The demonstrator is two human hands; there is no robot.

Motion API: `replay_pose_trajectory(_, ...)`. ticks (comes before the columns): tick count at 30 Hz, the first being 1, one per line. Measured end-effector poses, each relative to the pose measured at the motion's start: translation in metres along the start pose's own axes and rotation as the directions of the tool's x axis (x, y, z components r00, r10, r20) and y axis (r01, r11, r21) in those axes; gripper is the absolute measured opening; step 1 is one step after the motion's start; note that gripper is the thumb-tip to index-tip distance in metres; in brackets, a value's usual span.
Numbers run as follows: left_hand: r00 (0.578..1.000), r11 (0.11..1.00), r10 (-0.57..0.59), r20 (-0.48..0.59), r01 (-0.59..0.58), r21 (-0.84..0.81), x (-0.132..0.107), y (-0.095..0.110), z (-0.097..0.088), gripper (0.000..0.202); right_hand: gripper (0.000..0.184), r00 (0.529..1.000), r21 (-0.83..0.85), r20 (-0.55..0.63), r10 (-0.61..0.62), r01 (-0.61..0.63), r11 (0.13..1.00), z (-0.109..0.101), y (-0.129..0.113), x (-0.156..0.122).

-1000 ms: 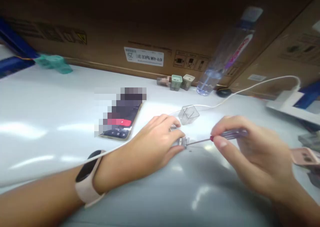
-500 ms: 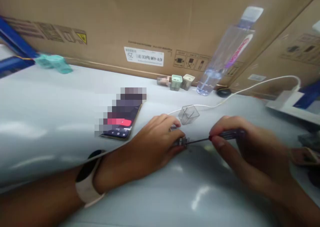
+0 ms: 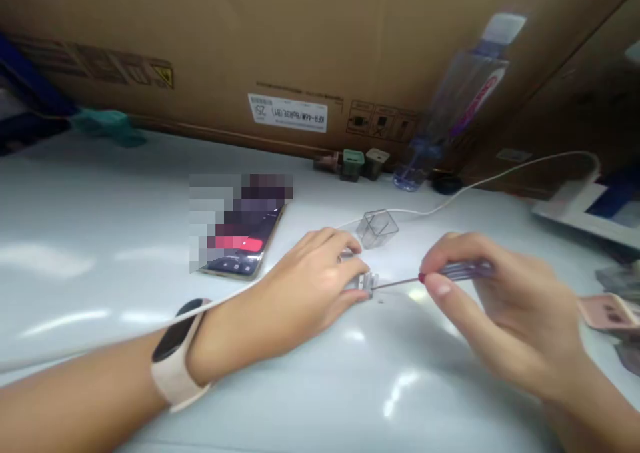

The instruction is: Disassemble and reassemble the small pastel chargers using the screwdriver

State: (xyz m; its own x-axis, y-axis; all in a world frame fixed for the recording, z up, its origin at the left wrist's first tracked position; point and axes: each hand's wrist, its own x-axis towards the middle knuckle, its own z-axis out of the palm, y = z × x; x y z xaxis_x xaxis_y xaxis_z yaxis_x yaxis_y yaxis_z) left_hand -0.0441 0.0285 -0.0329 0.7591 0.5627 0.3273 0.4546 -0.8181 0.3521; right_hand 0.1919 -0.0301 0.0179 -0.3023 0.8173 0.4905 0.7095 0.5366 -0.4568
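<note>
My left hand [image 3: 310, 290], with a wristband on its wrist, is closed on a small clear plastic part with metal pieces [image 3: 367, 284] low over the white table. The fingers cover most of that part. In my right hand [image 3: 505, 306] is a screwdriver [image 3: 457, 270] with a translucent handle and a red collar. Its thin shaft points left, and the tip meets the right end of the part; whether it sits in a screw is too small to tell. A clear square plastic cover [image 3: 379, 229] lies just beyond my left fingertips.
A phone [image 3: 250, 230], partly pixelated, lies left of my hands. Several charger-like blocks [image 3: 353, 164] and a tilted bottle [image 3: 450, 106] are by the cardboard box [image 3: 200, 33]. A white cable [image 3: 465, 190] crosses the table. Pink casing pieces [image 3: 603, 312] lie at the right edge.
Both hands, the screwdriver and the small part stay almost in place. The lighting on the scene differs: the background is darker and my hands look brighter.
</note>
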Motion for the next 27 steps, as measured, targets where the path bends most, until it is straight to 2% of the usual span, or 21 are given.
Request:
replay_pose_trajectory(8,1.000,1.000,0.006,-0.003,-0.006,0.003,-0.0006,-0.0017,0.0008,0.019,0.015,1.000,0.015,0.027,0.006,-0.006,1.000,-0.0005,0.0006,0.0003)
replay_pose_trajectory(15,1.000,1.000,0.014,-0.020,-0.014,-0.003,-0.0008,-0.0028,0.0012,0.019,0.015,1.000,-0.003,-0.002,-0.020,0.020,1.000,-0.0010,0.0014,0.0012)
replay_pose_trajectory(20,1.000,1.000,0.002,-0.007,-0.002,-0.005,-0.0006,-0.0026,0.0007,0.020,0.014,0.999,-0.024,-0.046,0.018,-0.019,1.000,-0.0008,0.0013,0.0017)
replay_pose_trajectory(27,1.000,1.000,0.011,-0.014,-0.011,-0.001,-0.0013,-0.0021,0.0011,0.019,0.014,0.999,-0.020,-0.044,-0.006,0.005,1.000,0.0012,0.0027,0.0004)
